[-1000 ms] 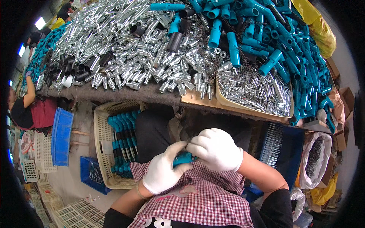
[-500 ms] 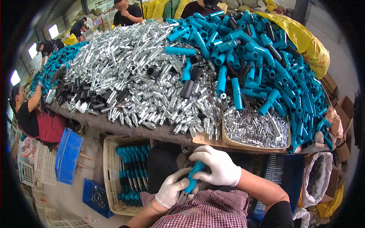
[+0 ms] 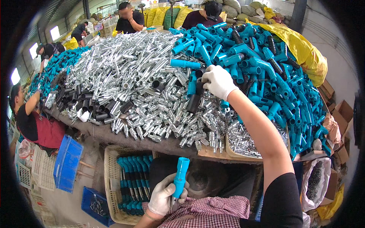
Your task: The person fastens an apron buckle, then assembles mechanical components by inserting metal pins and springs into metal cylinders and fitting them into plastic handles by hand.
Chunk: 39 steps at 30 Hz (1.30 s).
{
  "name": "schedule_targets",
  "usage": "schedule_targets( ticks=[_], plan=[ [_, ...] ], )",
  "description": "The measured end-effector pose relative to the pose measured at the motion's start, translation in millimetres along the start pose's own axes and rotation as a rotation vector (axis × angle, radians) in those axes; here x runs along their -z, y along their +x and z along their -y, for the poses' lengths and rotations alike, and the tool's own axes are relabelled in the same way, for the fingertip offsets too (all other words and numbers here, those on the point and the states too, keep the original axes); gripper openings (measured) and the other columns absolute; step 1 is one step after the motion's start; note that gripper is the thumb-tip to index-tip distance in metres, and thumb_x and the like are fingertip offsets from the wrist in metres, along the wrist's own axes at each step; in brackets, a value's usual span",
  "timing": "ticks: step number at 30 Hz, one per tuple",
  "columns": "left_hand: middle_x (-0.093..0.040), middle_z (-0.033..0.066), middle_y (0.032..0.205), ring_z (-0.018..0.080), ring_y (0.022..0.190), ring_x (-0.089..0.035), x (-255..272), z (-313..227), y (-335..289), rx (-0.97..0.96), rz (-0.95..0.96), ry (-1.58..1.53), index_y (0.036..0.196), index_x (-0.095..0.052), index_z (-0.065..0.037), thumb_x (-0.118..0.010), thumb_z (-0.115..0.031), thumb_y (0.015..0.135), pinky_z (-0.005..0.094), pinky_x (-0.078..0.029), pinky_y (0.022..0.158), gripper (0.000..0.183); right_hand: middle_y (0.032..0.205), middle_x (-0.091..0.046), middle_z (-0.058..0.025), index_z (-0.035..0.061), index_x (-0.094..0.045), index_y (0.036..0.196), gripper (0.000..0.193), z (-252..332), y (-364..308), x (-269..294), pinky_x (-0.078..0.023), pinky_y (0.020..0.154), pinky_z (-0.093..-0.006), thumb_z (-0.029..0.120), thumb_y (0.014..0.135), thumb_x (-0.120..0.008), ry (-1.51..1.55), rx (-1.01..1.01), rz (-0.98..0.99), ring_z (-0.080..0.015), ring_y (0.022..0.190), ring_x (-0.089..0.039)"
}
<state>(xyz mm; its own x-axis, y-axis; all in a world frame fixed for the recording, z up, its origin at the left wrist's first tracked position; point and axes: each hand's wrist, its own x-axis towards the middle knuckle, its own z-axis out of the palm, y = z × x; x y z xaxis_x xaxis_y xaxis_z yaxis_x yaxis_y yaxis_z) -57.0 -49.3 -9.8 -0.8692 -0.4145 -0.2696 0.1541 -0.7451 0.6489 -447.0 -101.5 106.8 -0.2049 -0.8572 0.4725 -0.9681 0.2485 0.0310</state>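
Over my lap, my left hand, in a white glove, is wrapped around a teal tubular handle. The handle stands nearly upright with its open socket end up, and a thin metal tip shows below my fingers. My right hand, also gloved, is stretched out over the pile, fingers bent together. Any small item between those fingertips is hidden. Just beside them are a black sleeve and a teal tube lying on the heap. Silver metal fittings spread out to the left of my right hand.
Teal tubes are heaped at the right. A shallow tray of small metal pins sits at the table's near edge. Left of my lap stands a cream crate with finished-looking teal handles, beside a blue bin. Other people work around the table.
My right hand has let go of the teal handle and reached forward onto the pile. My left hand keeps the handle, now turned more upright.
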Motion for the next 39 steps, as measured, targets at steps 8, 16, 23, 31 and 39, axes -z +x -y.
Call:
schedule_targets(
  ticks=[8, 16, 23, 31, 39],
  plan=[
    [-0.063, 0.0202, 0.107, 0.0204, 0.079, -0.064, -15.6, 1.7, -1.5, -0.015, 0.024, 0.121, 0.136, -0.041, 0.012, -0.063, -0.022, 0.094, 0.0301, -0.054, 0.064, 0.058, 0.084, -0.061, -0.0007, 0.0016, -0.063, 0.093, 0.02, 59.8, -123.1, 71.0, -0.045, 0.07, -0.0253, 0.019, 0.085, -0.069, 1.28, -0.492, -0.044, -0.0072, 0.078, -0.054],
    [-0.062, 0.0177, 0.1, 0.0193, 0.076, -0.063, -47.0, 13.8, 7.8, 0.016, 0.159, 0.361, 0.135, -0.038, 0.014, -0.073, -0.051, 0.084, 0.0291, -0.053, 0.062, 0.09, 0.127, -0.052, -0.013, 0.0031, -0.037, 0.146, 0.079, 114.7, -268.7, 71.1, -0.047, 0.096, -0.0357, 0.024, 0.08, -0.075, 1.466, -0.637, 0.054, -0.0216, 0.109, -0.057],
    [-0.063, 0.0188, 0.104, 0.0193, 0.077, -0.063, -58.8, 24.1, -2.6, 0.103, 0.172, 0.41, 0.137, -0.038, 0.014, -0.071, -0.047, 0.087, 0.0292, -0.053, 0.063, 0.085, 0.14, -0.046, -0.0115, 0.0037, -0.034, 0.149, 0.073, 113.9, -294.2, 64.9, -0.044, 0.104, -0.0354, 0.011, 0.085, -0.068, 1.548, -0.724, -0.177, -0.0201, 0.124, -0.05],
    [-0.062, 0.0137, 0.107, 0.0176, 0.082, -0.063, -64.2, 33.2, -6.6, 0.227, 0.206, 0.318, 0.137, -0.042, 0.013, -0.063, -0.031, 0.095, 0.0278, -0.054, 0.067, 0.064, 0.129, -0.054, -0.0098, 0.0012, -0.045, 0.141, 0.058, 113.3, -296.8, 64.7, -0.044, 0.102, -0.0364, 0.017, 0.09, -0.066, 1.532, -0.651, -0.106, -0.0194, 0.118, -0.054],
    [-0.065, 0.0165, 0.102, 0.0182, 0.079, -0.064, -61.4, 38.5, 3.1, 0.348, 0.176, 0.224, 0.133, -0.044, 0.01, -0.068, -0.044, 0.09, 0.0298, -0.053, 0.064, 0.074, 0.114, -0.062, -0.0177, -0.0004, -0.056, 0.128, 0.049, 107.5, -299.4, 63.3, -0.049, 0.091, -0.0369, 0.026, 0.088, -0.065, 1.044, -0.308, 0.023, -0.0305, 0.103, -0.063]
  ],
)
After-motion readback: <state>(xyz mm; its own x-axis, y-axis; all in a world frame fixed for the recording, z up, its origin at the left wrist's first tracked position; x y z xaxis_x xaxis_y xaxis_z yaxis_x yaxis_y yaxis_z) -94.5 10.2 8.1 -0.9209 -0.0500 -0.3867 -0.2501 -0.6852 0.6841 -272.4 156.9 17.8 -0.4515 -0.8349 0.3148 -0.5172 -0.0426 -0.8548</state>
